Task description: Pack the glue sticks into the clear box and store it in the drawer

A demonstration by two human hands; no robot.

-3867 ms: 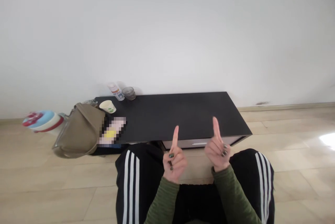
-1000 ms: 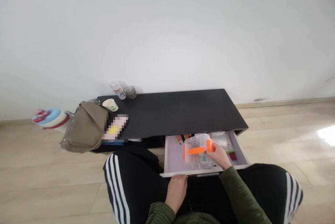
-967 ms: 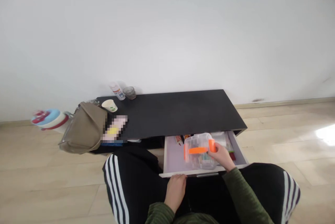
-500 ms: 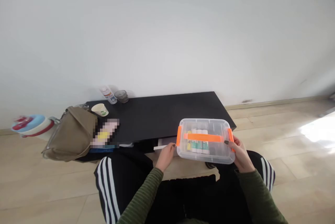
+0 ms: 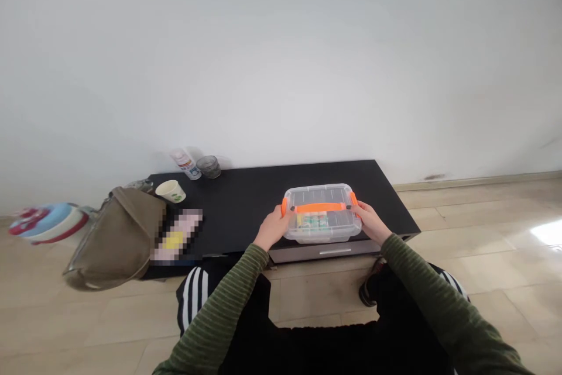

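Observation:
A clear plastic storage box (image 5: 342, 224) with an orange handle and orange side clips is over the front of the black table (image 5: 250, 193). Its lid is on, and white and green packs show through it. My left hand (image 5: 274, 227) grips the box's left end, thumb on the lid beside the clip. On the opposite end my right hand (image 5: 369, 222) is closed the same way. Whether the box's base touches the tabletop I cannot tell. Just beneath it, the table's drawer (image 5: 302, 253) with a metal handle is closed.
At the left stand a paper cup (image 5: 171, 191), a dark glass (image 5: 209, 167) and a spray can (image 5: 186, 164). A brown bag (image 5: 116, 234) hangs over the left edge near a blue-lidded bottle (image 5: 50, 223). A blurred-out pink item (image 5: 179, 234) lies beside the bag. The wall is behind.
The box has moved forward and left, from above my lap to the table's front. My left hand has come up from the drawer onto the box's left end. The drawer, partly open before, is now closed.

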